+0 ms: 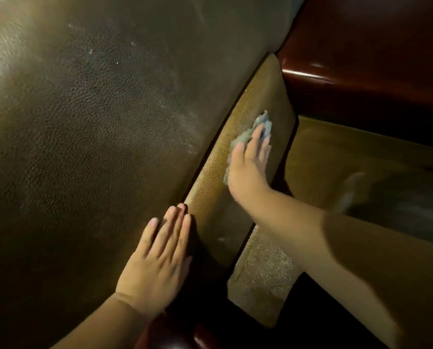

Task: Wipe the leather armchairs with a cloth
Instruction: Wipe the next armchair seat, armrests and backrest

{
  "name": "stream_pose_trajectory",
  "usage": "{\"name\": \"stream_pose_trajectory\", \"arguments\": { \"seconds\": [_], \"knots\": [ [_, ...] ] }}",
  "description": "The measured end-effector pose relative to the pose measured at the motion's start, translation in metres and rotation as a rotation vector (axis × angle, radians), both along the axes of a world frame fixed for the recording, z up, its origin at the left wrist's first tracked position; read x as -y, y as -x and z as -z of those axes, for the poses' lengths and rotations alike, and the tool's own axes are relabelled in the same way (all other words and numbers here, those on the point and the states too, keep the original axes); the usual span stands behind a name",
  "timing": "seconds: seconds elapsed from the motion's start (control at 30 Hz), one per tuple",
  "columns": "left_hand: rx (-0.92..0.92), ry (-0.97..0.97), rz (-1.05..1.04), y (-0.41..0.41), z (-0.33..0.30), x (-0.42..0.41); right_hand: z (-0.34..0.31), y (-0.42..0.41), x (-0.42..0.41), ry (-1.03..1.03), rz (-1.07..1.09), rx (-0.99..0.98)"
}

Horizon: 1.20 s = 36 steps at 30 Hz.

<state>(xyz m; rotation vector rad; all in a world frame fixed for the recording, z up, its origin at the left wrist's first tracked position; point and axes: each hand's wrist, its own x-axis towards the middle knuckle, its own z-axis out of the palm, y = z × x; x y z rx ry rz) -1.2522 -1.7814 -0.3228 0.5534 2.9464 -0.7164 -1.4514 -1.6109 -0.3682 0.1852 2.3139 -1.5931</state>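
Observation:
A brown leather armchair cushion fills the left and middle of the head view, with pale smears near its right edge. Beside it runs a narrower tan leather panel of the chair. My right hand presses a crumpled grey cloth flat against that panel, fingers straight over the cloth. My left hand rests flat on the cushion's lower right edge, fingers straight and together, fingertips at the seam with the panel.
Glossy dark red wood of the chair frame lies at the upper right, and a rounded piece shows at the bottom. A second leather surface sits at the right, below the wood. A lighter leather patch lies under my right forearm.

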Motion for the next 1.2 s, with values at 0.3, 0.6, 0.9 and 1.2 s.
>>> {"name": "stream_pose_trajectory", "arguments": {
  "seconds": [0.3, 0.6, 0.9, 1.2],
  "knots": [
    [-0.06, 0.095, -0.005, -0.003, 0.011, 0.0, -0.008, 0.026, 0.006, -0.437, -0.183, -0.355],
    [-0.102, 0.094, 0.01, -0.001, 0.008, -0.004, 0.014, -0.091, 0.022, -0.393, -0.394, -0.452],
    [-0.117, 0.03, 0.028, 0.004, 0.015, 0.004, 0.022, -0.047, 0.038, -0.155, 0.147, -0.035],
    [-0.172, -0.063, 0.054, 0.001, 0.029, 0.009, 0.053, -0.061, 0.039, -0.106, 0.324, 0.199]
  ]
}}
